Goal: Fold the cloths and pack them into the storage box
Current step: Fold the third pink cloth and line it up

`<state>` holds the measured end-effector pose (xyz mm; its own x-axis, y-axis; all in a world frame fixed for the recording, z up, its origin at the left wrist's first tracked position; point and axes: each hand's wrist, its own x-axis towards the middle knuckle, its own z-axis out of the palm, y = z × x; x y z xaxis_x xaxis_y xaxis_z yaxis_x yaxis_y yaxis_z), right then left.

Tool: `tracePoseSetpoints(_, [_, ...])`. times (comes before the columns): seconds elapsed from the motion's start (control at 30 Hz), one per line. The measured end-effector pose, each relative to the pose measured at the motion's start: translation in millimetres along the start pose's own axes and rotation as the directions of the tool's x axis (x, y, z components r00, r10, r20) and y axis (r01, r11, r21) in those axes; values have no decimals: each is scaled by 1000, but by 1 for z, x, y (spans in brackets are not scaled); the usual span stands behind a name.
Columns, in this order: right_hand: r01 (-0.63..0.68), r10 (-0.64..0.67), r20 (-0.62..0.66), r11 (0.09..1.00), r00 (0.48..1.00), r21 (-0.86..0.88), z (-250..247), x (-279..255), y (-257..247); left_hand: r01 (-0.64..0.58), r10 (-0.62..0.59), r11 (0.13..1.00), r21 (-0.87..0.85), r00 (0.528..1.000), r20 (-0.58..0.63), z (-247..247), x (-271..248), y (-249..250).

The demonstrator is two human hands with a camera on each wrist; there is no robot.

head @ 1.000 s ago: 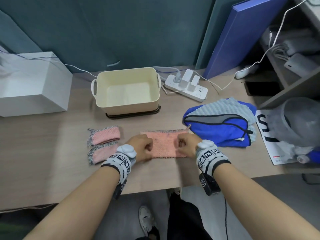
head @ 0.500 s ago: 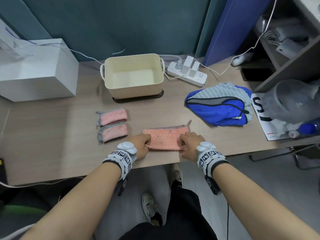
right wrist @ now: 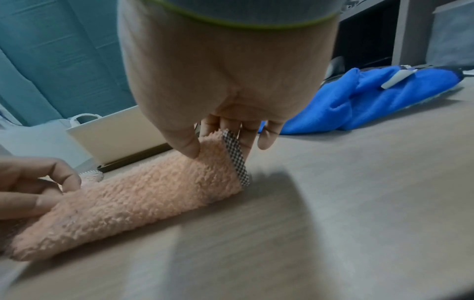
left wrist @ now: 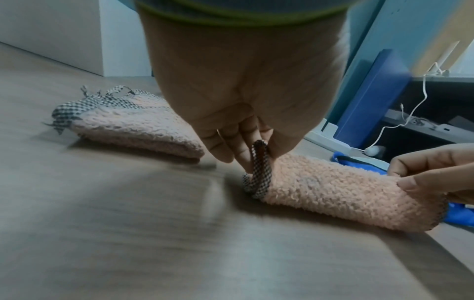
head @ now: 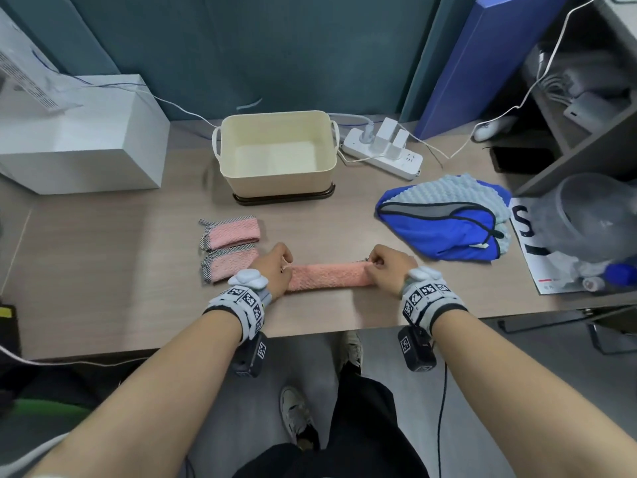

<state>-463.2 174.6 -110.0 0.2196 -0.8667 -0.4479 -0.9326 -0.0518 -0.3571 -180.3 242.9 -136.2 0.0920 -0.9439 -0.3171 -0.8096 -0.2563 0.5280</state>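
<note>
A pink fluffy cloth [head: 327, 277] with checked edging lies folded into a narrow strip near the table's front edge. My left hand [head: 275, 265] pinches its left end [left wrist: 259, 162]; my right hand [head: 386, 267] pinches its right end [right wrist: 220, 146]. Both ends are lifted slightly off the wood. Two folded pink cloths [head: 230, 231] [head: 229, 265] lie side by side just left of my left hand, one visible in the left wrist view [left wrist: 133, 123]. The cream storage box [head: 275, 157] stands behind, with nothing inside.
A blue and grey cloth pile [head: 444, 219] lies to the right of the strip. A white power strip [head: 382, 153] with cables sits behind it. A white box [head: 79, 139] stands at the back left. Shelving, a clear plastic container [head: 593, 215] and papers crowd the right edge.
The pink cloth went from a flat half-width rectangle to a narrow folded strip. Both hands moved away from me with its near edge, still pinching the ends.
</note>
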Motion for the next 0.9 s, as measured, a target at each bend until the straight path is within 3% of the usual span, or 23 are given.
tracePoseSetpoints(0.3, [-67,69,20,995,997,-70,2,30,8,-14,7,982,189,999,37,9,20,5])
tracePoseSetpoints(0.47, [17,-22,-37,991,999,-133,1,37,14,-133,165,923,360,985,-59,10,24,15])
tracePoseSetpoints(0.57, [43,-43,10,993,999,-110,3,40,15,-275,304,904,328,952,-42,16,23,38])
tracePoseSetpoints(0.7, [71,-53,97,980,994,-184,1,36,14,-387,347,905,175,911,224,36,15,62])
tracePoseSetpoints(0.77, [76,-45,146,974,988,-211,1,34,13,-389,326,905,174,895,303,44,13,63])
tracePoseSetpoints(0.83, [89,-53,183,977,982,-195,2,33,9,-340,289,930,141,912,290,48,12,60])
tracePoseSetpoints(0.9, [61,-56,202,998,978,-16,1,29,0,-272,254,961,52,940,229,49,9,59])
